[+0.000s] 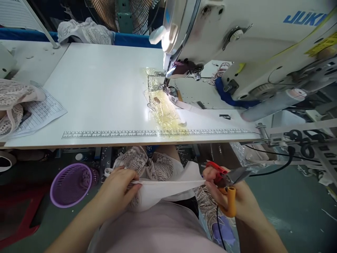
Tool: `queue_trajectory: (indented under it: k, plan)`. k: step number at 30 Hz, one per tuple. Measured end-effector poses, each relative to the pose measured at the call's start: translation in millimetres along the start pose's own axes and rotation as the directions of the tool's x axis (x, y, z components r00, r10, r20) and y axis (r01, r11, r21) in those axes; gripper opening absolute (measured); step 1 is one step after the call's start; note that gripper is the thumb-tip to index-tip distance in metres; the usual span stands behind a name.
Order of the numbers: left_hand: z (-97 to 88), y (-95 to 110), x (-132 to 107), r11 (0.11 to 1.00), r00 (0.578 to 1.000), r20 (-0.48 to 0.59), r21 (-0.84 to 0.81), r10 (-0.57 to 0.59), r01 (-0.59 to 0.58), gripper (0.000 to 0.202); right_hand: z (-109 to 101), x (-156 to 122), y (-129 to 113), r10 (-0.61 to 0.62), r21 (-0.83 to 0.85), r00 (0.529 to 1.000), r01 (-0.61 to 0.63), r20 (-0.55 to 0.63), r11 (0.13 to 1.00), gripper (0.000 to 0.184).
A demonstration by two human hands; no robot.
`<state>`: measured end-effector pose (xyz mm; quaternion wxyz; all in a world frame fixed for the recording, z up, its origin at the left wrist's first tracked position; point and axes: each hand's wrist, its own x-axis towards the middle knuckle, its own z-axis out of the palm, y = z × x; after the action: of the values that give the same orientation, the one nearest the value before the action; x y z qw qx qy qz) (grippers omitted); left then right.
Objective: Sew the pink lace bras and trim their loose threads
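A white lace bra (160, 167) lies across my lap below the table edge. Its plain white band (168, 188) is stretched between my two hands. My left hand (122, 184) is closed, pinching the folded edge of the band between thumb and fingers. At the other end, my right hand (223, 193) pinches the band's tip and also holds a pair of scissors (229, 177). The scissors have one red and one orange handle, and their blades point right, away from the fabric.
Above my lap is the white sewing table (105, 88) with a printed ruler (158, 134) and a JUKI sewing machine (237, 31). More lace pieces (85, 31) lie at the back and left. A purple basket (71, 186) stands on the floor; a black cable (273, 172) hangs at right.
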<state>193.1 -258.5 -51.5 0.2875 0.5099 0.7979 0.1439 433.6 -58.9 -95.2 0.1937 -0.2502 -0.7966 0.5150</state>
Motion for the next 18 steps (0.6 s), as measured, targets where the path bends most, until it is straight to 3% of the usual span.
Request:
queue_trajectory:
  k: [5, 11, 14, 15, 16, 18]
  plan:
    - [0.1, 3.2, -4.8, 0.998, 0.999, 0.002, -0.023, 0.052, -0.052, 0.014, 0.0, 0.8, 3.1, -0.115, 0.017, 0.988, 0.117, -0.1, 0.993, 0.01]
    - [-0.1, 15.0, -1.3, 0.989, 0.987, -0.061, 0.043, 0.147, -0.145, 0.017, 7.3, 2.6, 4.7, -0.103, -0.192, 0.96, 0.054, -0.259, 0.98, 0.011]
    - [13.0, 19.7, 0.6, 0.991, 1.0, -0.009, 0.134, -0.018, 0.019, 0.012, 8.0, -0.8, 14.3, -0.102, -0.297, 0.961, 0.022, -0.257, 0.955, 0.009]
    - [18.3, 19.0, 2.7, 0.976, 0.991, -0.004, 0.17, -0.135, 0.134, 0.009, 7.0, -0.2, 20.1, -0.068, -0.303, 0.969, -0.008, -0.238, 0.953, 0.01]
    - [22.5, 16.9, 6.5, 0.974, 0.985, -0.019, 0.146, -0.169, 0.17, 0.007, 5.4, 2.6, 26.8, -0.065, -0.297, 0.968, -0.01, -0.244, 0.955, 0.012]
    - [24.3, 10.3, 18.0, 0.993, 0.998, -0.01, -0.099, 0.062, -0.063, 0.012, 1.6, 14.4, 38.9, -0.03, -0.253, 0.965, -0.039, -0.26, 0.967, 0.018]
